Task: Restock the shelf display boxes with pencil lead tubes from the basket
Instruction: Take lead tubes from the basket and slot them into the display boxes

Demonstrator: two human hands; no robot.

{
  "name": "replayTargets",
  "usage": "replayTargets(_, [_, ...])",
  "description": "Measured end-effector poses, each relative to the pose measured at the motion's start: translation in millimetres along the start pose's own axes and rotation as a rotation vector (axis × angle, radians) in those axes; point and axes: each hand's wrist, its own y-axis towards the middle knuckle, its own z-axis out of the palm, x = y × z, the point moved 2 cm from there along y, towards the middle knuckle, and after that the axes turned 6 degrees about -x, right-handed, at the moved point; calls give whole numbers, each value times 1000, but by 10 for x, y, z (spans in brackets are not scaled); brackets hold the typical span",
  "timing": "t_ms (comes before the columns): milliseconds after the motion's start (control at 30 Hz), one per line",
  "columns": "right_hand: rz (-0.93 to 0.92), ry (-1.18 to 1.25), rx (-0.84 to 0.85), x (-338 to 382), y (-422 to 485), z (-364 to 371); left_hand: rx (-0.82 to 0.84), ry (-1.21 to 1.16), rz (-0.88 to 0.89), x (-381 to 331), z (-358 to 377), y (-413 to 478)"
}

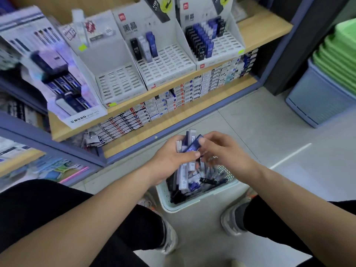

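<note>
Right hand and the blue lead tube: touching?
Touching. The head view shows the right hand pinching the blue lead tube at its upper end.

pale tiled floor (250,120), wooden shelving (264,29), stacked green trays (339,54) at right.

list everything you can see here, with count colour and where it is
display boxes: three, white, upper shelf
tubes in middle box: three, black, white, blue
tubes in right box: many, black and blue
MONO display: one, white, shelf's left
small packs: many, mostly white, lower shelf
basket: one, mint, floor between shoes
loose tubes: many, blue, white, black, in basket
trays: stack, green, far right
shoes: two, grey, floor
left hand: holds a tube bundle above basket
right hand: pinches a blue tube at the bundle
</note>
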Motion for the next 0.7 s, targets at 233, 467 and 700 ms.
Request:
replayTargets(233, [-35, -19, -44, 118, -29, -71, -3, -166, -33, -15, 142, -14])
replayTargets(467, [-64, 142, -129, -5, 82, -74, 7, -235, -90, -6, 122, 185])
replayTargets(700, [-8, 177, -220, -238, 255, -145, 6, -223, -117, 66, 87, 407])
